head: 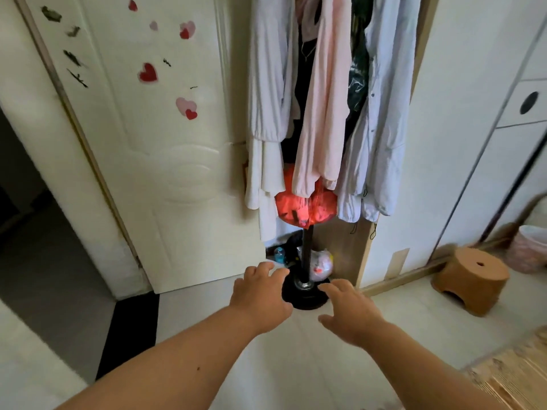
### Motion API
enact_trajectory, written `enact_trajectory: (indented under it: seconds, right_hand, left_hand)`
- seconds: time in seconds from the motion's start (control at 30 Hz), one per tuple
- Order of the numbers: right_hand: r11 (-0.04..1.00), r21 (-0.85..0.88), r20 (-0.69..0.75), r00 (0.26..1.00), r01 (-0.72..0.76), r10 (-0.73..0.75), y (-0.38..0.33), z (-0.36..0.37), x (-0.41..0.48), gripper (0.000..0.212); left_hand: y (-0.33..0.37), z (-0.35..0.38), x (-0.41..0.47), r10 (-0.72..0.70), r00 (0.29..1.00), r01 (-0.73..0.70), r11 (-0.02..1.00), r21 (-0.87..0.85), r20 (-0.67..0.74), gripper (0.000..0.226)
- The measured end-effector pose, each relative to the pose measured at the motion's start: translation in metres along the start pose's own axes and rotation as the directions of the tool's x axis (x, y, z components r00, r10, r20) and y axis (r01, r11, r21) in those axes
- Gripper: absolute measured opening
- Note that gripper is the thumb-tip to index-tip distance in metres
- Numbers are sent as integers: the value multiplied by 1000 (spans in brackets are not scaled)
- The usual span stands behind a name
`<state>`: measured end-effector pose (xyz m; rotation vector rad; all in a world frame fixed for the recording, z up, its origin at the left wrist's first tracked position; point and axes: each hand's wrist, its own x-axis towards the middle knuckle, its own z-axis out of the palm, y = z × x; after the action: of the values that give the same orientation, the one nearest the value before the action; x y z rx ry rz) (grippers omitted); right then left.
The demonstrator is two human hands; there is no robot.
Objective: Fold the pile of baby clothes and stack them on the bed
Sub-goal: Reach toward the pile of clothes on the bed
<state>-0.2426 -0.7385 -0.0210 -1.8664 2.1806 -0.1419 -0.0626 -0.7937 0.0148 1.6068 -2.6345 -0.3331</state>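
Here, both bare forearms reach forward from the bottom of the frame, palms down. At far left a dark doorway opens, with a black threshold strip on the floor in front of it. Beside it stands a white door with red and pink heart stickers.

The left hand is in the lower centre, its fingers spread and a little bent, and it holds nothing. Just above and between the hands is the round black base of a coat stand. Long pale garments and a red bag hang from the stand in the upper centre. The right hand is also spread, relaxed and empty, slightly lower than the left one.

The pale floor around the arms is bare. At right are a white wardrobe, a brown stool and a pink basket at the edge. A woven mat fills the lower right corner; I cannot tell if it is the bed. I cannot tell where the baby clothes are.
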Motion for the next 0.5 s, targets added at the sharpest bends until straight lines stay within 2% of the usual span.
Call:
enact_trajectory:
  seconds: [0.17,0.33,0.5]
  right_hand:
    - [998,1,-32,997,-63,63,37,-37,89,55]
    - [986,-53,-30,987,-160,158,76,-63,148,58]
    - [944,-32,-77,943,-327,324,121,-79,205,57]
  left_hand:
    - [19,-13,111,97,995,-97,995,17,2,67]
    - [36,-15,216,260,966,-260,964,52,20,62]
    - [66,-4,319,464,878,-473,878,64,118,58]
